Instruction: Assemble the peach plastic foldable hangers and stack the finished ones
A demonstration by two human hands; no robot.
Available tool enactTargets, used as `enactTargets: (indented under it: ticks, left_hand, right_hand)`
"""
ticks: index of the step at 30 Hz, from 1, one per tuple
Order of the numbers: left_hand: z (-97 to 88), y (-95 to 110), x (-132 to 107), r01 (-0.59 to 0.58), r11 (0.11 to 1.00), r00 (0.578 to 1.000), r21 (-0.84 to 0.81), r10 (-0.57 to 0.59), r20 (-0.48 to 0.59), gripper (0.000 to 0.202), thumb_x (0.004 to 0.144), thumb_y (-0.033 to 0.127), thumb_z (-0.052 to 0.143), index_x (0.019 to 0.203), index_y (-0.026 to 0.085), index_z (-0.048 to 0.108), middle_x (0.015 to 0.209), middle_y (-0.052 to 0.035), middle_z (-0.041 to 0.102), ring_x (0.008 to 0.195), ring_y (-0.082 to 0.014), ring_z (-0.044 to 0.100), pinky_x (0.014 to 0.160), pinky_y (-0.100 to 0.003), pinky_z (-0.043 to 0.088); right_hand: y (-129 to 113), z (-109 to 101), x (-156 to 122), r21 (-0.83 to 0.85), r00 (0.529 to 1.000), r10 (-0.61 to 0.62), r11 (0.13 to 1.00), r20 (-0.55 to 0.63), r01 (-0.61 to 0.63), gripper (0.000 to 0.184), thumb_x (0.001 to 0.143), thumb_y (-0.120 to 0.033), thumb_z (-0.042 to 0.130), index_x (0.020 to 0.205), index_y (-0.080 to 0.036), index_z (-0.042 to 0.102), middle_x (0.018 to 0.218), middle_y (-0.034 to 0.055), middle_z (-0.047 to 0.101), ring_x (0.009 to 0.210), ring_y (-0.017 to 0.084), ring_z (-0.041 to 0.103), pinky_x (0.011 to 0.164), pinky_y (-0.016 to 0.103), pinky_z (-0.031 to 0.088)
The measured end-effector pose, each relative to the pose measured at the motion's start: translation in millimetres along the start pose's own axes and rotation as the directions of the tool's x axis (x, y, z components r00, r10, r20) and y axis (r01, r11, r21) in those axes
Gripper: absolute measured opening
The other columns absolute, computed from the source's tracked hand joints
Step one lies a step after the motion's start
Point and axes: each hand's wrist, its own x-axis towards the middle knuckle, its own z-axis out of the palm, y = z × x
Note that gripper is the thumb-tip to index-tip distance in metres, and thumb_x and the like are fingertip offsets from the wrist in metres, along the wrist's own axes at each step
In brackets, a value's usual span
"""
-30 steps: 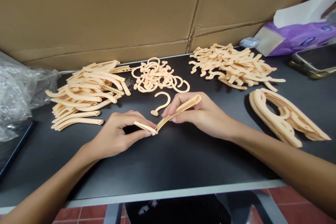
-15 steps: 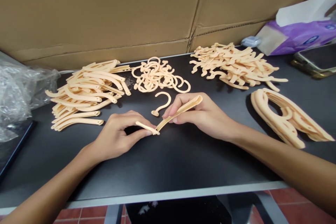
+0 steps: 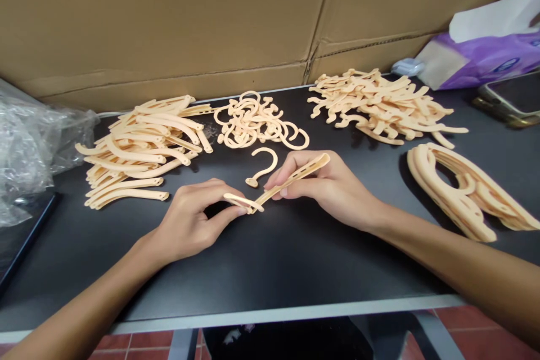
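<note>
Two peach plastic hanger arms [image 3: 295, 174] meet end to end, raised above the black table [image 3: 295, 259].

Cardboard wall [image 3: 169, 17] behind black table [image 3: 270, 259]

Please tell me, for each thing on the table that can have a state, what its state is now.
Left hand: pinching short arm piece.
Right hand: gripping long arm piece, its end meeting the short one.
Single hook: loose on table.
Assembled hangers: folded, stacked.
Tissue pack: open, tissue sticking out.
</note>
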Motion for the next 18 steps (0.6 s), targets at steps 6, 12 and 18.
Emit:
enactTargets:
  ticks: [6,12,18]
  left_hand:
    - [1.3,-1.4,-2.5,0.016,1.0,1.0,0.004,-0.016,-0.016,0.011,0.092,0.017,0.067,0.098,0.02,0.076,0.088,-0.0034,0.076,0.079,-0.015,0.07,0.073,-0.024,0.054]
    - [2.7,-3.0,-2.5,-0.021,0.999,0.999,0.043,0.023,-0.042,0.01,0.091,0.015,0.068,0.097,0.018,0.075,0.085,-0.0027,0.075,0.077,-0.0141,0.068,0.072,-0.024,0.052]
    - [4.1,-4.7,-3.7,-0.027,0.998,0.998,0.049,0.03,-0.055,0.01,0.09,0.013,0.069,0.097,0.016,0.074,0.085,-0.0033,0.074,0.078,-0.0144,0.068,0.074,-0.024,0.052]
  right_hand:
    - [3.5,2.8,-0.7,0.045,0.999,-0.014,0.999,-0.029,0.015,0.009,0.06,-0.011,0.071,0.062,-0.018,0.067,0.072,0.0014,0.073,0.072,0.018,0.07,0.076,0.033,0.055]
    - [4.7,5.5,-2.0,0.066,0.997,0.022,0.998,-0.068,-0.017,0.011,0.058,-0.008,0.072,0.062,-0.017,0.067,0.074,0.0031,0.074,0.076,0.019,0.071,0.068,0.03,0.058]
    - [4.7,7.5,-3.6,0.11,0.996,0.051,0.993,-0.071,-0.043,0.007,0.06,-0.01,0.07,0.063,-0.016,0.067,0.075,0.0035,0.073,0.069,0.017,0.07,0.062,0.03,0.062]
